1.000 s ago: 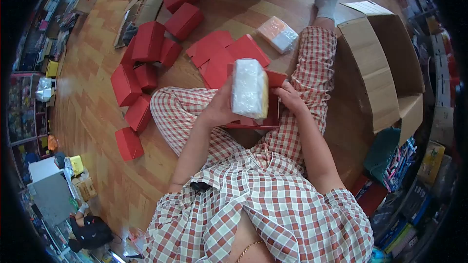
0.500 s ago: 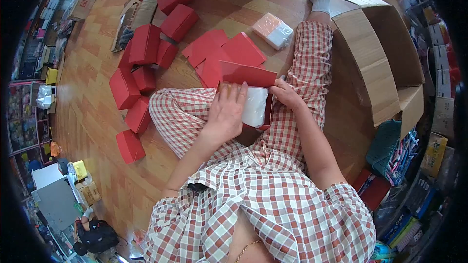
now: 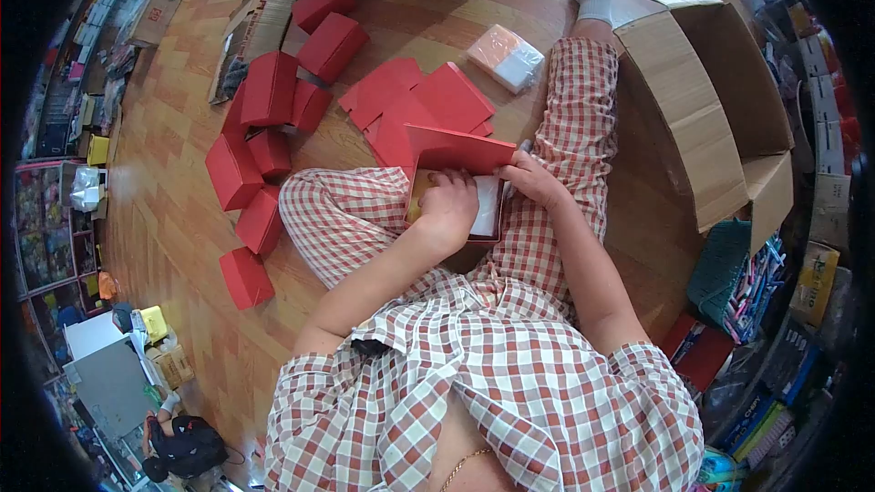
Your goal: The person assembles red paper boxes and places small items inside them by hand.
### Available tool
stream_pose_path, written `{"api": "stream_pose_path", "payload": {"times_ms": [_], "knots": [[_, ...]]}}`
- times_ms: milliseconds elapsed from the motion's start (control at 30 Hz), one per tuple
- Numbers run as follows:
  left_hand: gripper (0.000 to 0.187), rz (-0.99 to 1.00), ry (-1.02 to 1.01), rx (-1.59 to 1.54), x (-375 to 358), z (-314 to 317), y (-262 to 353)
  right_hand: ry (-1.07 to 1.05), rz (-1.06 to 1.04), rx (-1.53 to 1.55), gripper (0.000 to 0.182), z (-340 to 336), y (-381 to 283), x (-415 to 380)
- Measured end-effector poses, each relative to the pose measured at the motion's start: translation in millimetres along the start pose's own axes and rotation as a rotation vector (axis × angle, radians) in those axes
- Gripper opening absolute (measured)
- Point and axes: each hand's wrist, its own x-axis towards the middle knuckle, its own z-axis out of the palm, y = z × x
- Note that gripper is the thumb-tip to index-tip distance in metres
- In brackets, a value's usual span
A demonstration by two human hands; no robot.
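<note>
An open red box [image 3: 460, 145] rests between the thighs, its lid flap raised on the far side. Inside it lies a white packet [image 3: 488, 204], partly covered. My left hand [image 3: 448, 208] reaches into the box with its fingers bent and close together; their tips are hidden. At the right corner of the flap, my right hand [image 3: 533, 177] grips the red box between thumb and fingers. Flat red card pieces [image 3: 415, 109] lie on the floor beyond. A clear-wrapped orange and white packet [image 3: 507, 58] is near the outstretched leg.
Several closed red boxes [image 3: 234, 169] form a line on the left. A large open carton [image 3: 684, 118] stands at the right, above a teal basket [image 3: 717, 271] of pens. Shelves with goods line both sides. Another person [image 3: 187, 445] is at the lower left.
My left hand has gone from lying flat over the box's left side to bent fingers inside it. My right hand stays at the flap's corner.
</note>
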Motion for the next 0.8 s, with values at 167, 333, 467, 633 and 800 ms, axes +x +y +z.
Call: {"api": "stream_pose_path", "payload": {"times_ms": [167,333,467,633,800], "knots": [[0.095,0.225,0.018,-0.457,-22.2,-16.6,-41.5,0.106,-0.035,0.203,0.032,14.1,0.2,-7.1],[0.081,0.411,0.228,-0.656,-32.1,-11.4,-46.0,0.013,-0.042,0.198,0.033,12.2,0.6,-2.2],[0.063,0.489,0.197,-0.732,-32.0,-2.5,-41.0,0.055,0.000,0.237,0.032,11.5,2.7,-3.3],[0.050,0.579,0.297,-0.889,-34.1,8.9,-30.2,0.058,-0.045,0.197,0.030,10.4,7.4,-3.5],[0.042,0.513,0.267,-0.881,-35.6,16.2,-29.8,0.105,0.004,0.192,0.028,13.9,-1.0,-3.7]]}}
